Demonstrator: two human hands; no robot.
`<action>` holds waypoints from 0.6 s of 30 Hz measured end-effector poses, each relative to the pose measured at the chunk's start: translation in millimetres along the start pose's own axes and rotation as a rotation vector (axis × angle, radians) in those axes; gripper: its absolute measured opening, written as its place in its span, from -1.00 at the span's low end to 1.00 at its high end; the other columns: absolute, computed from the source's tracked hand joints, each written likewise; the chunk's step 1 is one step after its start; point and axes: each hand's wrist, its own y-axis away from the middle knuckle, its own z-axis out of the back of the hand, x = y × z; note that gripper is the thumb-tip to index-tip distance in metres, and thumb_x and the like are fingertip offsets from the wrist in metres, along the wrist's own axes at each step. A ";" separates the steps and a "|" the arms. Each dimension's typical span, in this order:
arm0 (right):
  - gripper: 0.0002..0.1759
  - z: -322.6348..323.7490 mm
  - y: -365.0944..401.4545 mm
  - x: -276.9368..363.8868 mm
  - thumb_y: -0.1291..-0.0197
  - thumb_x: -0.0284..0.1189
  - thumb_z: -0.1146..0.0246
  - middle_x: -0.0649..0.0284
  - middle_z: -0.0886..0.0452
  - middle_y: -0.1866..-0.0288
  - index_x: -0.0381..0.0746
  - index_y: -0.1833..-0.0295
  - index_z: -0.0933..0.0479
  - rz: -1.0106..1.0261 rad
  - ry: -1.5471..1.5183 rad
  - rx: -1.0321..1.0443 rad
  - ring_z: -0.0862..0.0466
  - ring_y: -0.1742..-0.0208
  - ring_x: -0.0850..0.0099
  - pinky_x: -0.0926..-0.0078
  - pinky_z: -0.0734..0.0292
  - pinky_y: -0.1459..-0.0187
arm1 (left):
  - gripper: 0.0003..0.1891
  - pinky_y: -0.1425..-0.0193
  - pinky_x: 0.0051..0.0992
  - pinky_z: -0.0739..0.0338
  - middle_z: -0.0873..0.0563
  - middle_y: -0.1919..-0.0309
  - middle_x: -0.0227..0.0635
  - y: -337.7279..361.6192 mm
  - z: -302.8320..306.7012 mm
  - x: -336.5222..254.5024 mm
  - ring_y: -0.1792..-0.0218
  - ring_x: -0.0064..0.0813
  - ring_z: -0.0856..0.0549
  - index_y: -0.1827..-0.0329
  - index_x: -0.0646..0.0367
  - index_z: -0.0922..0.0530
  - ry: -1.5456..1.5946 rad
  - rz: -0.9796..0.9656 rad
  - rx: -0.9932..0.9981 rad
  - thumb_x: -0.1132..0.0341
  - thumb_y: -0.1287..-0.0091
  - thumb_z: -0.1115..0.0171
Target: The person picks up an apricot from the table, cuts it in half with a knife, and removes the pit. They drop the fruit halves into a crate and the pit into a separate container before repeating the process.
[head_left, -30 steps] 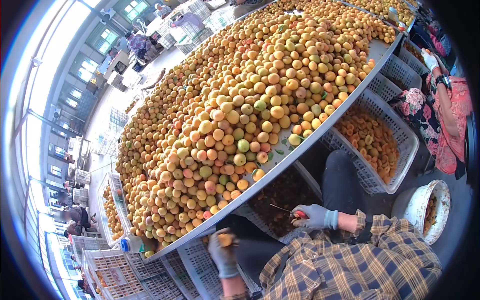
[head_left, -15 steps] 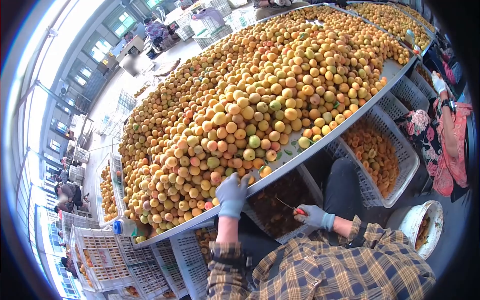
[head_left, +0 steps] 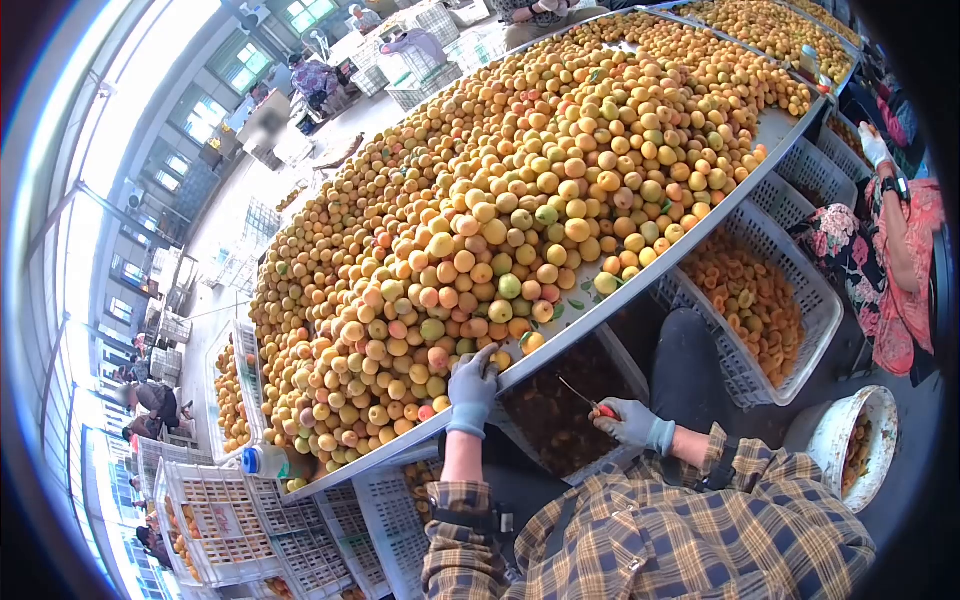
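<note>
At the near rim of the sorting table, my left hand [head_left: 473, 388], in a grey glove, has its fingers curled against an apricot [head_left: 501, 359]; the palm side is hidden. My right hand [head_left: 636, 424], gloved too, is closed around the red handle of a small knife [head_left: 578, 394]. Its thin blade points up and left, over a crate [head_left: 622, 362] with dark, wet-looking contents below the rim. A large heap of whole apricots [head_left: 440, 245], yellow to orange-red, spreads beyond my left hand.
To the right stand a crate of apricot halves [head_left: 815, 335] and a white bucket [head_left: 806, 430]. A co-worker's gloved hand [head_left: 875, 145] is at the far right. Stacked crates [head_left: 210, 510] and a blue-capped bottle [head_left: 278, 462] are at the left. Other people sit farther back.
The view has shifted slightly. My left hand is a little closer to the apricot by its fingertips. My right hand stays over the crate with the knife.
</note>
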 end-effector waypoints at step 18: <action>-0.70 -1.5 15.8 62.8 -0.37 -0.24 -0.11 0.45 -0.47 0.41 -0.27 0.03 -0.46 0.083 -0.325 0.105 -0.41 0.40 0.72 0.71 -0.40 0.34 | -0.48 -0.03 -0.45 -0.54 -0.57 -0.04 -0.13 76.5 21.3 -54.9 0.03 -0.32 -0.60 -0.28 0.21 -0.36 2.154 0.358 0.377 0.53 -0.23 -0.23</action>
